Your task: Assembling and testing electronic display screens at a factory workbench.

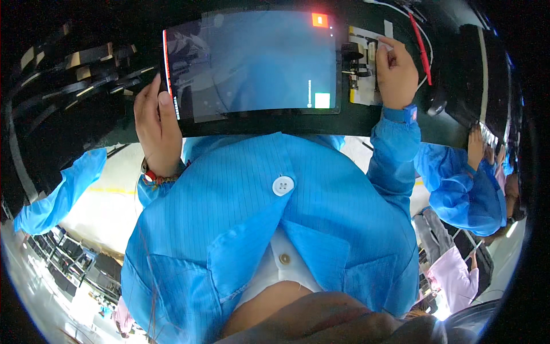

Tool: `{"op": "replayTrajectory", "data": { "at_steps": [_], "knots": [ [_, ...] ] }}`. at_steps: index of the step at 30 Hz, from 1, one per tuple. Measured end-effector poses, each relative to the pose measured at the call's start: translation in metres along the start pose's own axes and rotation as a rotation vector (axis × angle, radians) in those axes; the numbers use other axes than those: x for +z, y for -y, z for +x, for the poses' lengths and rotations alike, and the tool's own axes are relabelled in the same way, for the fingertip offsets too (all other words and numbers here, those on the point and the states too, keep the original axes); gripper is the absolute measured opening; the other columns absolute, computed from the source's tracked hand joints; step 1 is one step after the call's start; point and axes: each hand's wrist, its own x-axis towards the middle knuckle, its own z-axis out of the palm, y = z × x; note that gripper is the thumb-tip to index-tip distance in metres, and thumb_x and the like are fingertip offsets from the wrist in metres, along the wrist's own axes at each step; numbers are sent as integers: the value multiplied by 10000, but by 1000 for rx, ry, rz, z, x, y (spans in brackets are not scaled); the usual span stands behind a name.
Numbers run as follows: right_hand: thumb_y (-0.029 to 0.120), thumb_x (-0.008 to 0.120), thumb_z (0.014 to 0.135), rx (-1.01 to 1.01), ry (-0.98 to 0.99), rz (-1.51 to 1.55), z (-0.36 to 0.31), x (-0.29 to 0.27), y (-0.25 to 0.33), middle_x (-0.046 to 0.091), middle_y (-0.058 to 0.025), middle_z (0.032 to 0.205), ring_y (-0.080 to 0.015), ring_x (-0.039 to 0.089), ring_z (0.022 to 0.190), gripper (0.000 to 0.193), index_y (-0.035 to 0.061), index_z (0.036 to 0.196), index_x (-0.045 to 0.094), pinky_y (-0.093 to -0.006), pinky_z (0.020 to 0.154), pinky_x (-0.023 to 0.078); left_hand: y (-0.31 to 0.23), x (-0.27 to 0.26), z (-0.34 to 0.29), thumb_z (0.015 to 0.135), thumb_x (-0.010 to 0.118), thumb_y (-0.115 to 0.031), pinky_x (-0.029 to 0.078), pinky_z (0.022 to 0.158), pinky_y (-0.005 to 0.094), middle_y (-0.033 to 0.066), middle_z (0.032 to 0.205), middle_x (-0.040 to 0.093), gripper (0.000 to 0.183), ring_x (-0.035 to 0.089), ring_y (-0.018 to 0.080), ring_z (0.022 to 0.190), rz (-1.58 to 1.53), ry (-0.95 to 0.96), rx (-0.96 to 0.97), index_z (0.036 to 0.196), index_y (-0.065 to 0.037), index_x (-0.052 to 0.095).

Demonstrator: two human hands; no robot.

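Touching a lit display screen (258,63), upper centre of the frame, at its left edge with left hand (156,126); well apart, curling right hand (397,71) over a yellow-edged fixture (361,81), upper right. Cannot tell if clamped.

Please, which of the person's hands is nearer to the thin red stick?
The right. The right hand is just left of the thin red stick; the left hand is farther, at the left edge of the screen.
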Motion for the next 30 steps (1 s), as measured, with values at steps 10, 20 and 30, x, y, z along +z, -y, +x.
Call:
{"op": "replayTrajectory", "data": {
  "at_steps": [10, 20, 30],
  "knots": [
    [218, 568, 845, 17, -15, 18, -2, -4, 3, 632, -136, 775, -279, 617, 688, 207, 99, 995, 647, -365, 620, 485, 8, -1, 16, 963, 404, -342, 412, 893, 383, 206, 1130, 555, 423, 536, 344, 1031, -65, 84, -45, 1151, 1, 566],
    [191, 559, 841, -39, -23, -6, -1, -6, 0, 643, -150, 849, -316, 619, 774, 203, 87, 992, 648, -387, 675, 492, -3, -8, 30, 965, 413, -309, 427, 860, 388, 219, 1025, 604, 391, 563, 362, 968, -82, 113, -62, 1041, 30, 593],
    [219, 573, 836, -90, -85, -30, -1, -4, 0, 611, -127, 787, -290, 591, 703, 208, 103, 994, 645, -377, 619, 472, 0, 2, 38, 949, 451, -354, 464, 723, 384, 179, 858, 630, 361, 613, 313, 797, -153, 15, -156, 1043, -37, 597]
  ]
}}
